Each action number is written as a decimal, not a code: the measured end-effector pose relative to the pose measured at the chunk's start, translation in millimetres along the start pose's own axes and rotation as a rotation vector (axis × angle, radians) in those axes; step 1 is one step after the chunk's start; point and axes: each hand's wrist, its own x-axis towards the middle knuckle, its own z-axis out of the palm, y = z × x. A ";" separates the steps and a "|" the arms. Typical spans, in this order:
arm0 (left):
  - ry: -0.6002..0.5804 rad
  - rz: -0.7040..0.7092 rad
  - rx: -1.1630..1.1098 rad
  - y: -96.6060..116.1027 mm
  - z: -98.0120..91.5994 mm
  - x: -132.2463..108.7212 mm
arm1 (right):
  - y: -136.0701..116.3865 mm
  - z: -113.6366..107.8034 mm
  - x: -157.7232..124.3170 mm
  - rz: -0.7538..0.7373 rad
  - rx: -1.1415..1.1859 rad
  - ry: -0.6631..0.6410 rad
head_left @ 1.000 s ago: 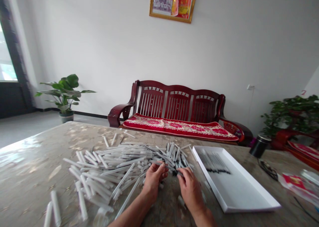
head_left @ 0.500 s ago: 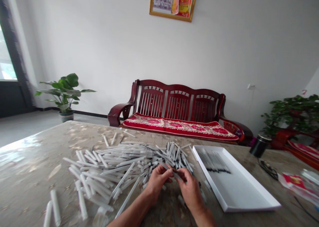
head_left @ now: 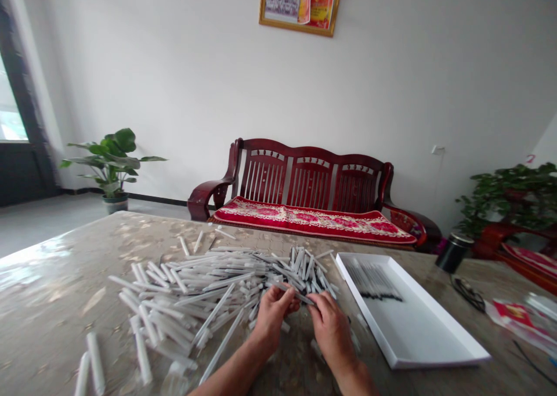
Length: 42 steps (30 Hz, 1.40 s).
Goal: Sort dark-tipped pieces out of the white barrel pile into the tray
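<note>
My left hand and my right hand are close together over the near edge of a heap. Stretched between their pinched fingertips is a slim pen, greyish with a dark section, its ends partly hidden by the fingers. A large pile of whitish, translucent pen barrels spreads to the left of my hands. Just beyond them lie pen pieces with dark ends. To the right, a shallow white tray holds a row of clear pens with black ends, side by side in its far part.
The patterned tablecloth covers the table. On the right stand a black canister, a coiled black cable and a red-and-clear plastic packet. A wooden bench with a red cover is behind the table.
The pen between my hands has come up a little and lies more level, with its dark section more visible. My right fingers have shifted along it.
</note>
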 end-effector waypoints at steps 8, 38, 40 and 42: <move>-0.012 -0.028 0.076 3.0 -0.3 -4.5 | 6.8 -3.5 -0.4 0.015 0.046 0.070; -0.078 0.059 0.100 6.7 -1.8 -3.7 | -4.8 -11.7 5.0 0.308 0.432 -0.063; -0.142 0.083 0.126 9.1 -2.2 -4.3 | -6.9 -14.1 6.1 0.486 0.587 -0.159; -0.185 0.090 0.139 9.9 -2.5 -4.5 | -9.6 -17.1 7.7 0.627 0.740 -0.238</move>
